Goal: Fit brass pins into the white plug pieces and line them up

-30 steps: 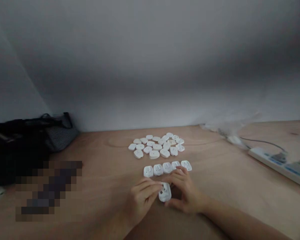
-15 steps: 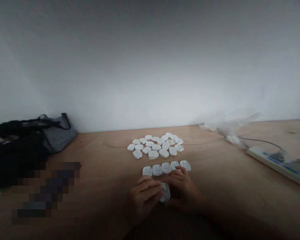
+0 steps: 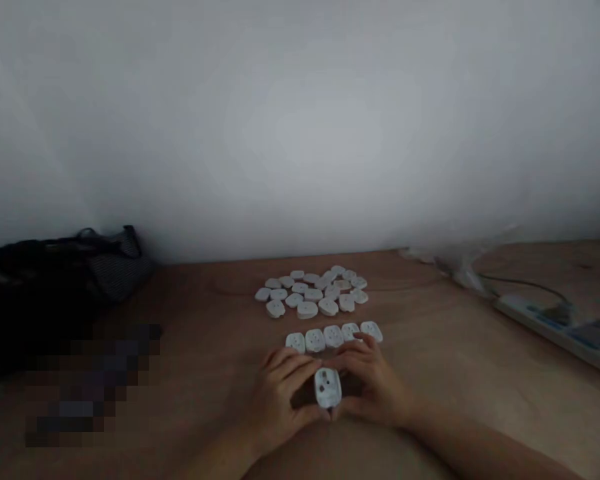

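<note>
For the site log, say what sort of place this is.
Likely a work desk for hand assembly or sorting: white plastic socket pieces in a heap, one between left hand and right hand, on a wooden tabletop, with a power strip nearby.

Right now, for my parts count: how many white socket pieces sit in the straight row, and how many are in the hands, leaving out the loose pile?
Socket pieces in the row: 5
Socket piece between the left hand and right hand: 1
Total: 6
</note>
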{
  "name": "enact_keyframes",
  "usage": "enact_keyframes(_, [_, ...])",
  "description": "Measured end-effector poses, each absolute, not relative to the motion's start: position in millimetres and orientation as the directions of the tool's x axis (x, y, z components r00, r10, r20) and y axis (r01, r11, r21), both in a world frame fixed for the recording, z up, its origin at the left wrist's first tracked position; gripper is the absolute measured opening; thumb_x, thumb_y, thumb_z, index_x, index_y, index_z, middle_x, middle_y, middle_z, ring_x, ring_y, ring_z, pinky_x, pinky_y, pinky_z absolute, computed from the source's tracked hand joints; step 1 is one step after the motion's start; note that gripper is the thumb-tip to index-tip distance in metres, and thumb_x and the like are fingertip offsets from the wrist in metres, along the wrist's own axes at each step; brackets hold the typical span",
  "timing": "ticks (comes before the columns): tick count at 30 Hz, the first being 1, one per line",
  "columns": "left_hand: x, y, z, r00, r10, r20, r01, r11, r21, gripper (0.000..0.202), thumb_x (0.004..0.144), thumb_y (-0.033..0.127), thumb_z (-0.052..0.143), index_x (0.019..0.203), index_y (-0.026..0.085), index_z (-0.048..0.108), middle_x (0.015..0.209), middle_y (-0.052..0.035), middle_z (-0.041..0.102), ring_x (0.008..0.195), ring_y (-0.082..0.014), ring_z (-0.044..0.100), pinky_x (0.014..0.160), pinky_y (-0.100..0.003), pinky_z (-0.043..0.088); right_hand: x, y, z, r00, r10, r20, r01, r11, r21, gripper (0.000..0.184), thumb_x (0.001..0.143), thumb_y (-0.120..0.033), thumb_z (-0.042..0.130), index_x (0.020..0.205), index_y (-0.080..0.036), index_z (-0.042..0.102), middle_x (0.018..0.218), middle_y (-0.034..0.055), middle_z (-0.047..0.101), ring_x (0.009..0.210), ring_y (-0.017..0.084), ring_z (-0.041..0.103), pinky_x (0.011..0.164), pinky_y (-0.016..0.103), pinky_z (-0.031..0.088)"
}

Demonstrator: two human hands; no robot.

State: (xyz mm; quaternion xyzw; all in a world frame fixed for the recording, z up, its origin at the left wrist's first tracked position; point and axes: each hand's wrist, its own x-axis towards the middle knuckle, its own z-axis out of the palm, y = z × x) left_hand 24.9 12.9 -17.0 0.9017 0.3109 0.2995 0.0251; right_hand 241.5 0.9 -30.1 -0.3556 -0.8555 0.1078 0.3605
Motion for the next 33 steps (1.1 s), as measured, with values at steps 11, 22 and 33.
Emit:
enact_keyframes(11, [22.2, 16.6, -26.0, 0.651, 0.493, 0.577, 0.500, -0.851, 0.163, 0.055, 0.074, 0.057, 0.060, 0.115, 0.021, 0.059, 0.108, -0.0087, 0.066, 0.103, -0.0281, 0.054, 0.095, -0.048, 0.036, 256.4, 2.6, -18.4, -0.436, 0.758, 0.485, 0.653, 0.637, -0.409, 0.063, 0.051, -0.063, 0.074, 0.098, -0.022, 0.063, 0.091, 0.0067, 0.066, 0.088, 0.026, 0.055, 0.081, 0.039, 0.033])
enact_keyframes(22, [20.3, 19.0, -30.2, 0.622, 0.542, 0.565, 0.531, -0.822, 0.204, 0.057, 0.070, 0.058, 0.063, 0.115, 0.023, 0.060, 0.110, -0.0092, 0.065, 0.108, -0.0304, 0.051, 0.099, -0.052, 0.034, 279.0, 11.0, -15.3, -0.371, 0.890, 0.267, 0.805, 0.451, -0.385, 0.011, 0.075, -0.032, 0.064, 0.084, -0.028, 0.068, 0.083, 0.0008, 0.066, 0.085, 0.020, 0.056, 0.079, 0.034, 0.033])
enact_keyframes(33, [20.5, 19.0, -30.6, 0.616, 0.558, 0.557, 0.531, -0.816, 0.230, 0.058, 0.069, 0.059, 0.064, 0.114, 0.022, 0.061, 0.109, -0.0089, 0.066, 0.107, -0.0302, 0.052, 0.098, -0.051, 0.035, 266.2, 9.8, -22.2, -0.368, 0.866, 0.339, 0.751, 0.492, -0.440, 0.009, 0.080, -0.017, 0.056, 0.078, -0.022, 0.063, 0.081, 0.0030, 0.063, 0.084, 0.021, 0.054, 0.078, 0.037, 0.037])
